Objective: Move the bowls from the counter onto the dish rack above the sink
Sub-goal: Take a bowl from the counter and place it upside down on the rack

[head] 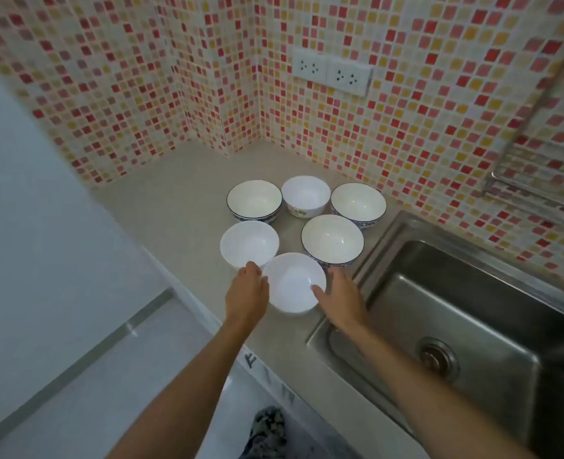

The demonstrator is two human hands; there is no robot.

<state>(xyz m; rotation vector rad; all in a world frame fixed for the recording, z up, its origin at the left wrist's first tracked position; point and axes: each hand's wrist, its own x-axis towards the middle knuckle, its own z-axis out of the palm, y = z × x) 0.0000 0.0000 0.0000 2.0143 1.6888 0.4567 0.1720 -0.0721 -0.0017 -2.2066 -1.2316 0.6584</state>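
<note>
Several white bowls stand in a cluster on the beige counter (187, 180). The nearest plain white bowl (290, 279) sits by the front edge, between my hands. My left hand (246, 293) presses its left side and my right hand (340, 299) its right side, thumb over the rim. Behind it stand a plain white bowl (249, 241), a blue-rimmed bowl (333, 238), another blue-rimmed bowl (254, 198), a flower-patterned bowl (305, 193) and a third blue-rimmed bowl (358, 202). The metal dish rack (535, 193) hangs on the wall at the right edge, mostly cut off.
A steel sink (472, 309) with a round drain (438, 357) lies right of the bowls. Mosaic-tiled walls form a corner behind the counter, with a double socket (332, 72) above. White floor lies to the left, below the counter edge.
</note>
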